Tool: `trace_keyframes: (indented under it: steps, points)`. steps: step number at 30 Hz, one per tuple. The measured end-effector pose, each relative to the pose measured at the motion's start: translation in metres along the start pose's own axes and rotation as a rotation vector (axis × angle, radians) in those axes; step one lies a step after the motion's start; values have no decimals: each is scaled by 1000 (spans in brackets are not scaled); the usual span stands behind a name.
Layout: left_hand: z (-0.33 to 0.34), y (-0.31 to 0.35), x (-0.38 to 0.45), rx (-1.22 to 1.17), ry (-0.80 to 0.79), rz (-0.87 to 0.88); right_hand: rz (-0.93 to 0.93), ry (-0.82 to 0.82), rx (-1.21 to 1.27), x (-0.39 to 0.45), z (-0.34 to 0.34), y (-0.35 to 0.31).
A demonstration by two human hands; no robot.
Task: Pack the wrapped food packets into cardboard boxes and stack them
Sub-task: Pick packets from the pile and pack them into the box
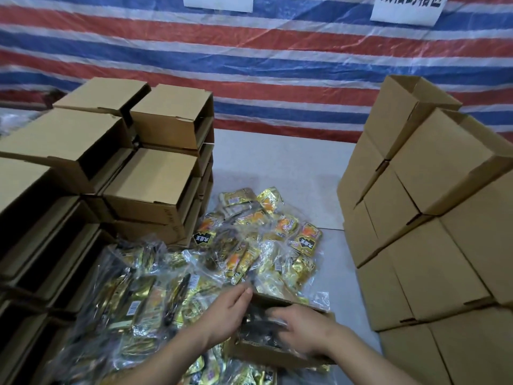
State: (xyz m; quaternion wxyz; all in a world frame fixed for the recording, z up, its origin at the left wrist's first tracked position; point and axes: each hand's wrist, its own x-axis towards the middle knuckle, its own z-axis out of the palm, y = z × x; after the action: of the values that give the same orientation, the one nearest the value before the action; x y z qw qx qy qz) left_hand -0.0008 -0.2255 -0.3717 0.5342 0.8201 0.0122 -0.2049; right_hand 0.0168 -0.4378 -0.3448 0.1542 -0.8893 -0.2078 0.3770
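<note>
An open cardboard box [266, 354] lies on a heap of clear bags filled with gold and orange food packets [249, 245] in the middle of the table. My left hand [222, 315] rests against the box's left wall with fingers straight at its rim. My right hand [302, 329] reaches down into the box and presses flat on a dark wrapped bag [255, 326] lying inside. The hand blurs and hides most of that bag.
Open empty boxes [155, 173] are stacked at the left. Closed boxes [433, 240] are stacked high at the right. Bare grey table [283, 168] shows between the stacks. A red, white and blue striped tarp [263, 65] hangs behind.
</note>
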Motion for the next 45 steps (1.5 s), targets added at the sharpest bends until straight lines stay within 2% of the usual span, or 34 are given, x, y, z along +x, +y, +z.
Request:
trace_keyframes:
  steps: [4, 6, 10, 12, 16, 21, 24, 26, 30, 34, 40, 43, 45]
  points:
    - [2, 0, 1, 16, 47, -5, -6, -24, -235, 35, 14, -2]
    - [2, -1, 2, 64, 37, 23, 20, -53, -206, 44, 23, -3]
    - [1, -4, 4, 140, 35, 55, 127, -113, 345, 33, 17, -2]
    - [1, -5, 3, 147, 26, 52, 138, -88, 435, 22, 5, 3]
    - [1, -4, 2, 112, 15, 39, 101, -49, 285, -1, -11, 16]
    - [3, -6, 2, 100, 19, 36, 238, -308, 183, 22, 11, 13]
    - [5, -5, 2, 65, -8, 20, 337, -369, 265, 40, 27, 9]
    - [5, -5, 4, 56, -2, 14, 331, -382, 283, 41, 27, 8]
    - [1, -6, 6, 32, 13, -9, 213, -292, 204, 24, 8, 14]
    - [2, -5, 6, 82, 13, -4, 172, -126, 340, 13, -2, 22]
    - [9, 5, 9, 242, 30, 20, 196, -212, 243, 33, 19, -2]
    - [9, 9, 9, 242, 39, 3, 194, -190, 273, 29, 16, -4]
    - [8, 9, 9, 202, 36, -16, 138, -104, 326, 19, 7, 1]
